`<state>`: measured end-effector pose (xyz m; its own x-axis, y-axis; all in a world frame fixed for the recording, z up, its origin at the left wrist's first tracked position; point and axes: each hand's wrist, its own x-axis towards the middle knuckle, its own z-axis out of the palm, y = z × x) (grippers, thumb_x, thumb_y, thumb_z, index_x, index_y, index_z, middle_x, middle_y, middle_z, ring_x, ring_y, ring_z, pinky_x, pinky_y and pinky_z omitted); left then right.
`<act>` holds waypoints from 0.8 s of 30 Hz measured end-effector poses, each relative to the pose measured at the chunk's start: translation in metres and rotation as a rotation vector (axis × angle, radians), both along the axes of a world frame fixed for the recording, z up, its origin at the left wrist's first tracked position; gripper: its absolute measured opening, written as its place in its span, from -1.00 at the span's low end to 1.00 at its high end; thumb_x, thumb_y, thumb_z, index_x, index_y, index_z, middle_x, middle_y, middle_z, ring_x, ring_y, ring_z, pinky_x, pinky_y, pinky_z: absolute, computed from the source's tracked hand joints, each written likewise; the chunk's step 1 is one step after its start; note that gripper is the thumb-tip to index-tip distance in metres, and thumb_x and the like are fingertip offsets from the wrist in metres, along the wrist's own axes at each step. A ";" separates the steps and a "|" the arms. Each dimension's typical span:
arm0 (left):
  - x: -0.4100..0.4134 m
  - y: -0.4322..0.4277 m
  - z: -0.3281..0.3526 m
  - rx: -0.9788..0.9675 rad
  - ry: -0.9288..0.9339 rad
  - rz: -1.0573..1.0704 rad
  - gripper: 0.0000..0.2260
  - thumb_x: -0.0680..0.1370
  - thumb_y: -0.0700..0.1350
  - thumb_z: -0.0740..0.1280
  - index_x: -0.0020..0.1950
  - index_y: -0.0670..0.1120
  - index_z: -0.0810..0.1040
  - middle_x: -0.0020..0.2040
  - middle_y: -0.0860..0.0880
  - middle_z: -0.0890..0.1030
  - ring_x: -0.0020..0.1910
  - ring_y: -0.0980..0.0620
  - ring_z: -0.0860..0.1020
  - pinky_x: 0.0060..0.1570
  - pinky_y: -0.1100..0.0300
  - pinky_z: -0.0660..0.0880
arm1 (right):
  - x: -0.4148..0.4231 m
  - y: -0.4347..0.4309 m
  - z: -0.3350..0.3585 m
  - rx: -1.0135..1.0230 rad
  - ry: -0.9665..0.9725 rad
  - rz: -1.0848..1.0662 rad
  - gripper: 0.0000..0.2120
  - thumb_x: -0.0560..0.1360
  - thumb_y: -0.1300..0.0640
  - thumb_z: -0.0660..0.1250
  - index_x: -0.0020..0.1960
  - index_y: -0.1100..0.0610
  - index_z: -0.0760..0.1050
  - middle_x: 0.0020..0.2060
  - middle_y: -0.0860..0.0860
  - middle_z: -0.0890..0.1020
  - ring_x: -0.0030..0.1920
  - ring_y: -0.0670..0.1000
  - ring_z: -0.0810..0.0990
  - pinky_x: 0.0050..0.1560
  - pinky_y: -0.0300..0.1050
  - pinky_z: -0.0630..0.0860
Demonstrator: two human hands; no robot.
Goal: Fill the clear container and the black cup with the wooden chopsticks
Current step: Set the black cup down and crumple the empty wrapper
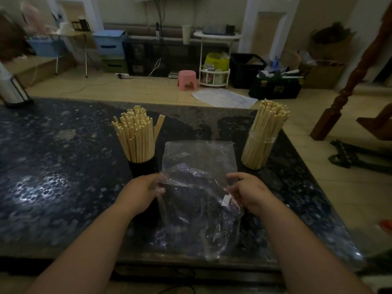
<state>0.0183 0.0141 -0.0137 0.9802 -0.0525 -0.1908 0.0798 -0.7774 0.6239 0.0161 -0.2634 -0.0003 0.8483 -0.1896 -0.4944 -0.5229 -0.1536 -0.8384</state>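
Pale wooden chopsticks (135, 136) stand in two upright bundles, too many sticks for me to count. One bundle fans out of the single black cup (142, 167) on the left. The other is packed tight in the single clear container (260, 145) on the right. Cup and container stand well apart on the dark, speckled, glossy stone worktop (53, 166). Between them I see one crinkled, see-through plastic bag (199, 164) spread out, with a small white label (226, 200) near its right edge. I count two hands. The left hand (139, 193) pinches the bag's left edge just in front of the cup, hiding the cup's base. The right hand (251, 192) pinches the bag's right edge with curled fingers. Beyond the worktop, one rounded pink stool (187, 80) and one black crate (244, 71) sit on the floor.
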 end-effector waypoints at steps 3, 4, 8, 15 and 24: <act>-0.003 0.007 0.011 -0.095 -0.045 0.066 -0.81 0.62 -0.06 0.34 0.00 0.28 0.56 0.00 0.19 0.58 0.08 0.10 0.55 0.16 0.12 0.46 | -0.014 0.003 0.011 0.051 -0.008 0.043 -0.68 0.57 0.40 0.22 0.22 0.10 0.52 -0.13 0.12 0.65 -0.29 0.01 0.57 -0.37 -0.18 0.51; -0.003 0.010 0.015 -0.100 -0.078 0.077 -0.85 0.62 -0.04 0.34 -0.02 0.24 0.59 0.01 0.14 0.60 0.06 0.08 0.57 0.13 0.10 0.49 | -0.019 0.004 0.014 0.020 -0.022 0.085 -0.69 0.58 0.37 0.24 0.21 0.07 0.53 -0.14 0.09 0.65 -0.32 -0.06 0.59 -0.38 -0.22 0.51; -0.018 0.008 0.040 -0.250 -0.247 0.105 -0.85 0.60 -0.17 0.37 -0.12 0.03 0.63 -0.15 0.11 0.63 -0.10 0.16 0.59 -0.12 0.31 0.49 | -0.030 0.005 0.015 -0.251 -0.166 0.285 -0.63 0.52 0.31 0.36 0.24 -0.04 0.58 0.07 0.00 0.66 -0.11 -0.11 0.67 -0.15 -0.17 0.65; -0.033 -0.004 0.064 -0.187 0.045 -0.025 -0.90 0.66 -0.09 0.27 0.14 0.04 0.56 0.02 -0.01 0.61 -0.10 0.02 0.60 -0.22 0.15 0.54 | -0.048 0.001 0.028 -0.661 -0.402 0.475 -0.75 0.51 0.04 0.46 0.18 -0.04 0.63 0.13 -0.22 0.35 -0.04 -0.22 0.43 0.17 -0.23 0.46; -0.034 0.014 0.058 -0.055 0.088 -0.166 -0.68 0.56 -0.10 0.42 0.15 0.31 0.49 0.12 0.16 0.59 0.12 0.13 0.57 0.17 0.09 0.50 | -0.045 0.001 0.024 -0.607 -0.284 0.556 -0.82 0.60 0.05 0.31 -0.12 -0.21 0.51 -0.06 -0.16 0.60 -0.08 -0.20 0.54 -0.15 -0.32 0.41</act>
